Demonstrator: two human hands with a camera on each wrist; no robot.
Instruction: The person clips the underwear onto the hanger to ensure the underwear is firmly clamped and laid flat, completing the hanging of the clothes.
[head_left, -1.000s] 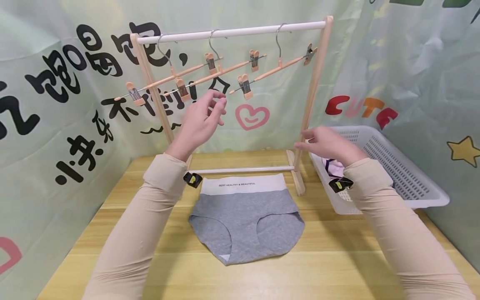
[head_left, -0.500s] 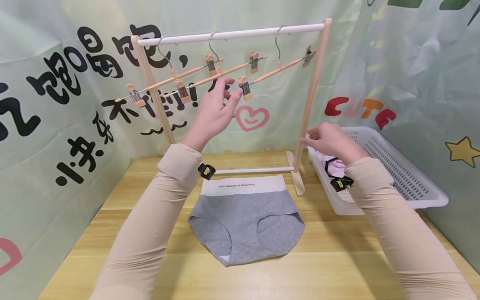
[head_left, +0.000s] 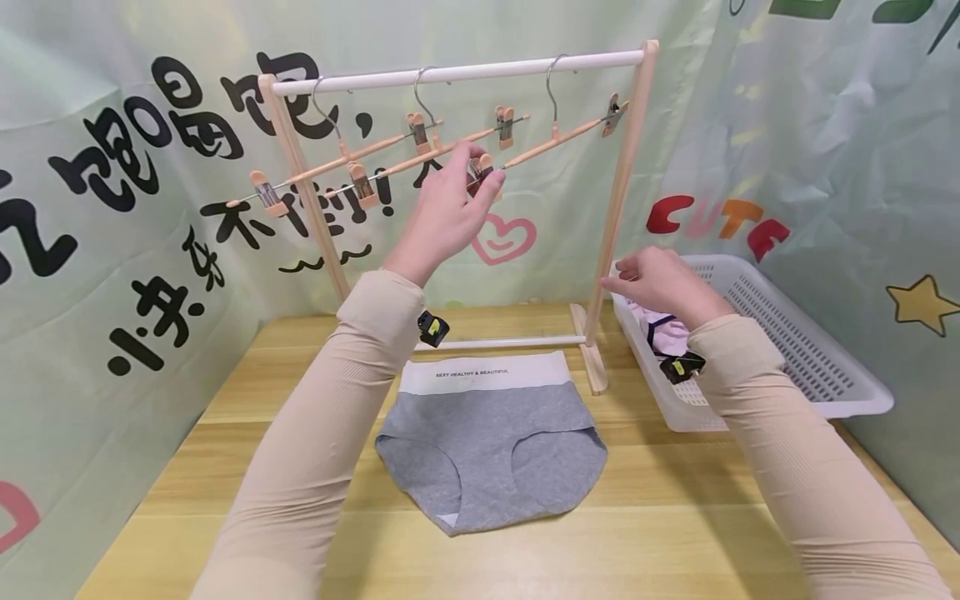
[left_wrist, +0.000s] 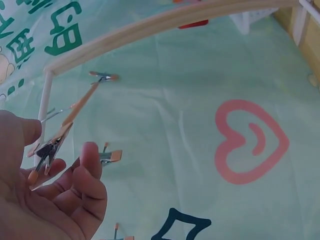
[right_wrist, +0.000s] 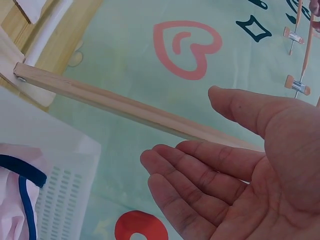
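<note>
My left hand [head_left: 453,204] is raised at the left clip [head_left: 482,167] of the rightmost hanger [head_left: 543,148]. In the left wrist view that clip [left_wrist: 48,148] lies between the thumb and the bent fingers, with a gap on the thumb side; firm contact is not visible. My right hand [head_left: 663,282] hovers beside the rack's right post [head_left: 621,192], near the basket, its palm bare and fingers extended in the right wrist view. Grey briefs [head_left: 487,450] with a white waistband lie flat on the table, in front of the clothes rack [head_left: 457,73].
Two more clip hangers, a left one [head_left: 360,154] and a middle one [head_left: 412,162], hang from the rack's white bar. A perforated plastic basket [head_left: 795,333] stands at the right with pink cloth [head_left: 663,332] inside. Behind the wooden table [head_left: 570,558] hangs a printed backdrop [head_left: 840,158].
My left hand has moved right and slightly up, from beside the middle hanger to the left clip of the rightmost hanger. My right hand has shifted only slightly; the briefs lie still.
</note>
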